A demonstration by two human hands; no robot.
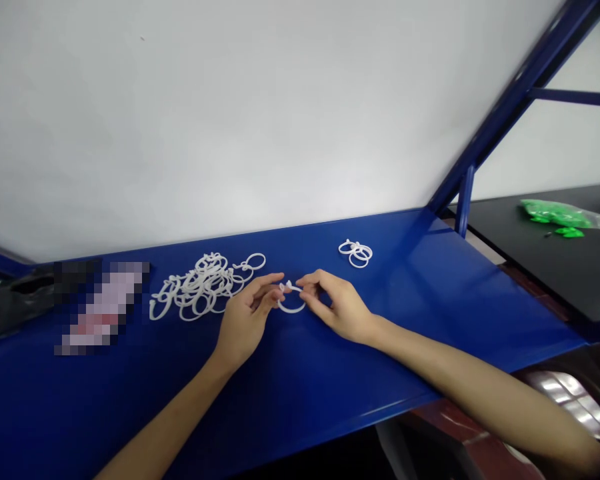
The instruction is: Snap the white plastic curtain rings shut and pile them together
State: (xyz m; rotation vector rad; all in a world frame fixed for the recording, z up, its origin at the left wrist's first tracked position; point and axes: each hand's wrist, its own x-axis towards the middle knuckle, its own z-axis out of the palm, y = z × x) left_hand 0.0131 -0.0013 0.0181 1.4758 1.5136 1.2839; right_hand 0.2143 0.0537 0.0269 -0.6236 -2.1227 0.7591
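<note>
Between my hands is a white plastic ring [292,311] with a small clasp at its top, like a curtain ring. My left hand [246,315] pinches it at the left side near the clasp. On the opposite side, my right hand [336,303] grips its right edge between thumb and fingers. A tangled pile of similar white rings [200,287] lies just left of my left hand, partly behind it. Farther back to the right, several more white rings [358,254] lie in a small overlapping group.
The blue table [300,393] meets a pale wall [280,120] at the back. At the left lie a black bag [25,300] and a blurred-out pinkish item [105,307]. A blue metal frame [500,107] rises at right, beside a black table [570,267] with a bag of green pieces [560,213].
</note>
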